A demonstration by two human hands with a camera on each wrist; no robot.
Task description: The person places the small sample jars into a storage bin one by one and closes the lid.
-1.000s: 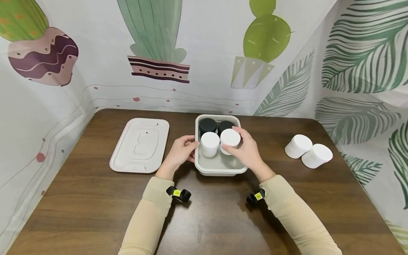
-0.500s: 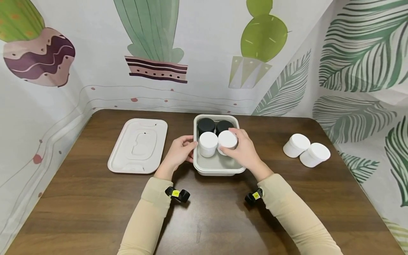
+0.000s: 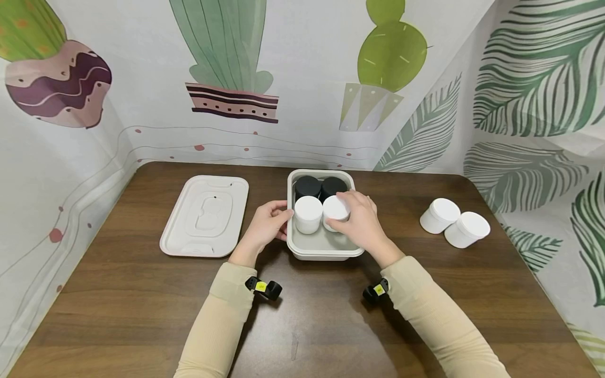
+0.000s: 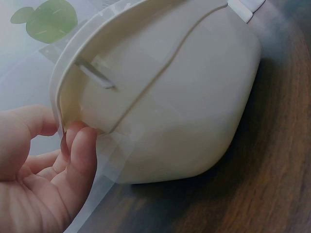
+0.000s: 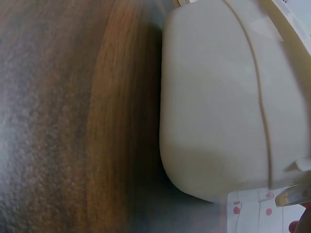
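Note:
An off-white plastic bin [image 3: 326, 255] stands on the table, its outer wall filling much of both wrist views. My left hand [image 3: 266, 227] pinches the bin's left rim between thumb and fingers. Inside the bin, two jars with black lids [image 3: 308, 187] sit at the back, and a white jar [image 3: 309, 215] stands at the front left. Beside it is a second white jar [image 3: 334, 209], with my right hand [image 3: 365, 223] around it, thumb in front and fingers at its far right side. Only fingertips [image 5: 303, 224] of a hand show in the right wrist view's lower corner.
A white lid [image 3: 205, 215] lies flat on the wooden table [image 3: 302, 325], left of the bin. Two more white jars [image 3: 439, 216] stand side by side to the right. A cloth with printed cacti and leaves [image 3: 312, 63] hangs behind the table.
The jar under my right hand has come down a little and stands level with its white neighbour. The right fingers have shifted over its top edge. My left hand stays at the rim.

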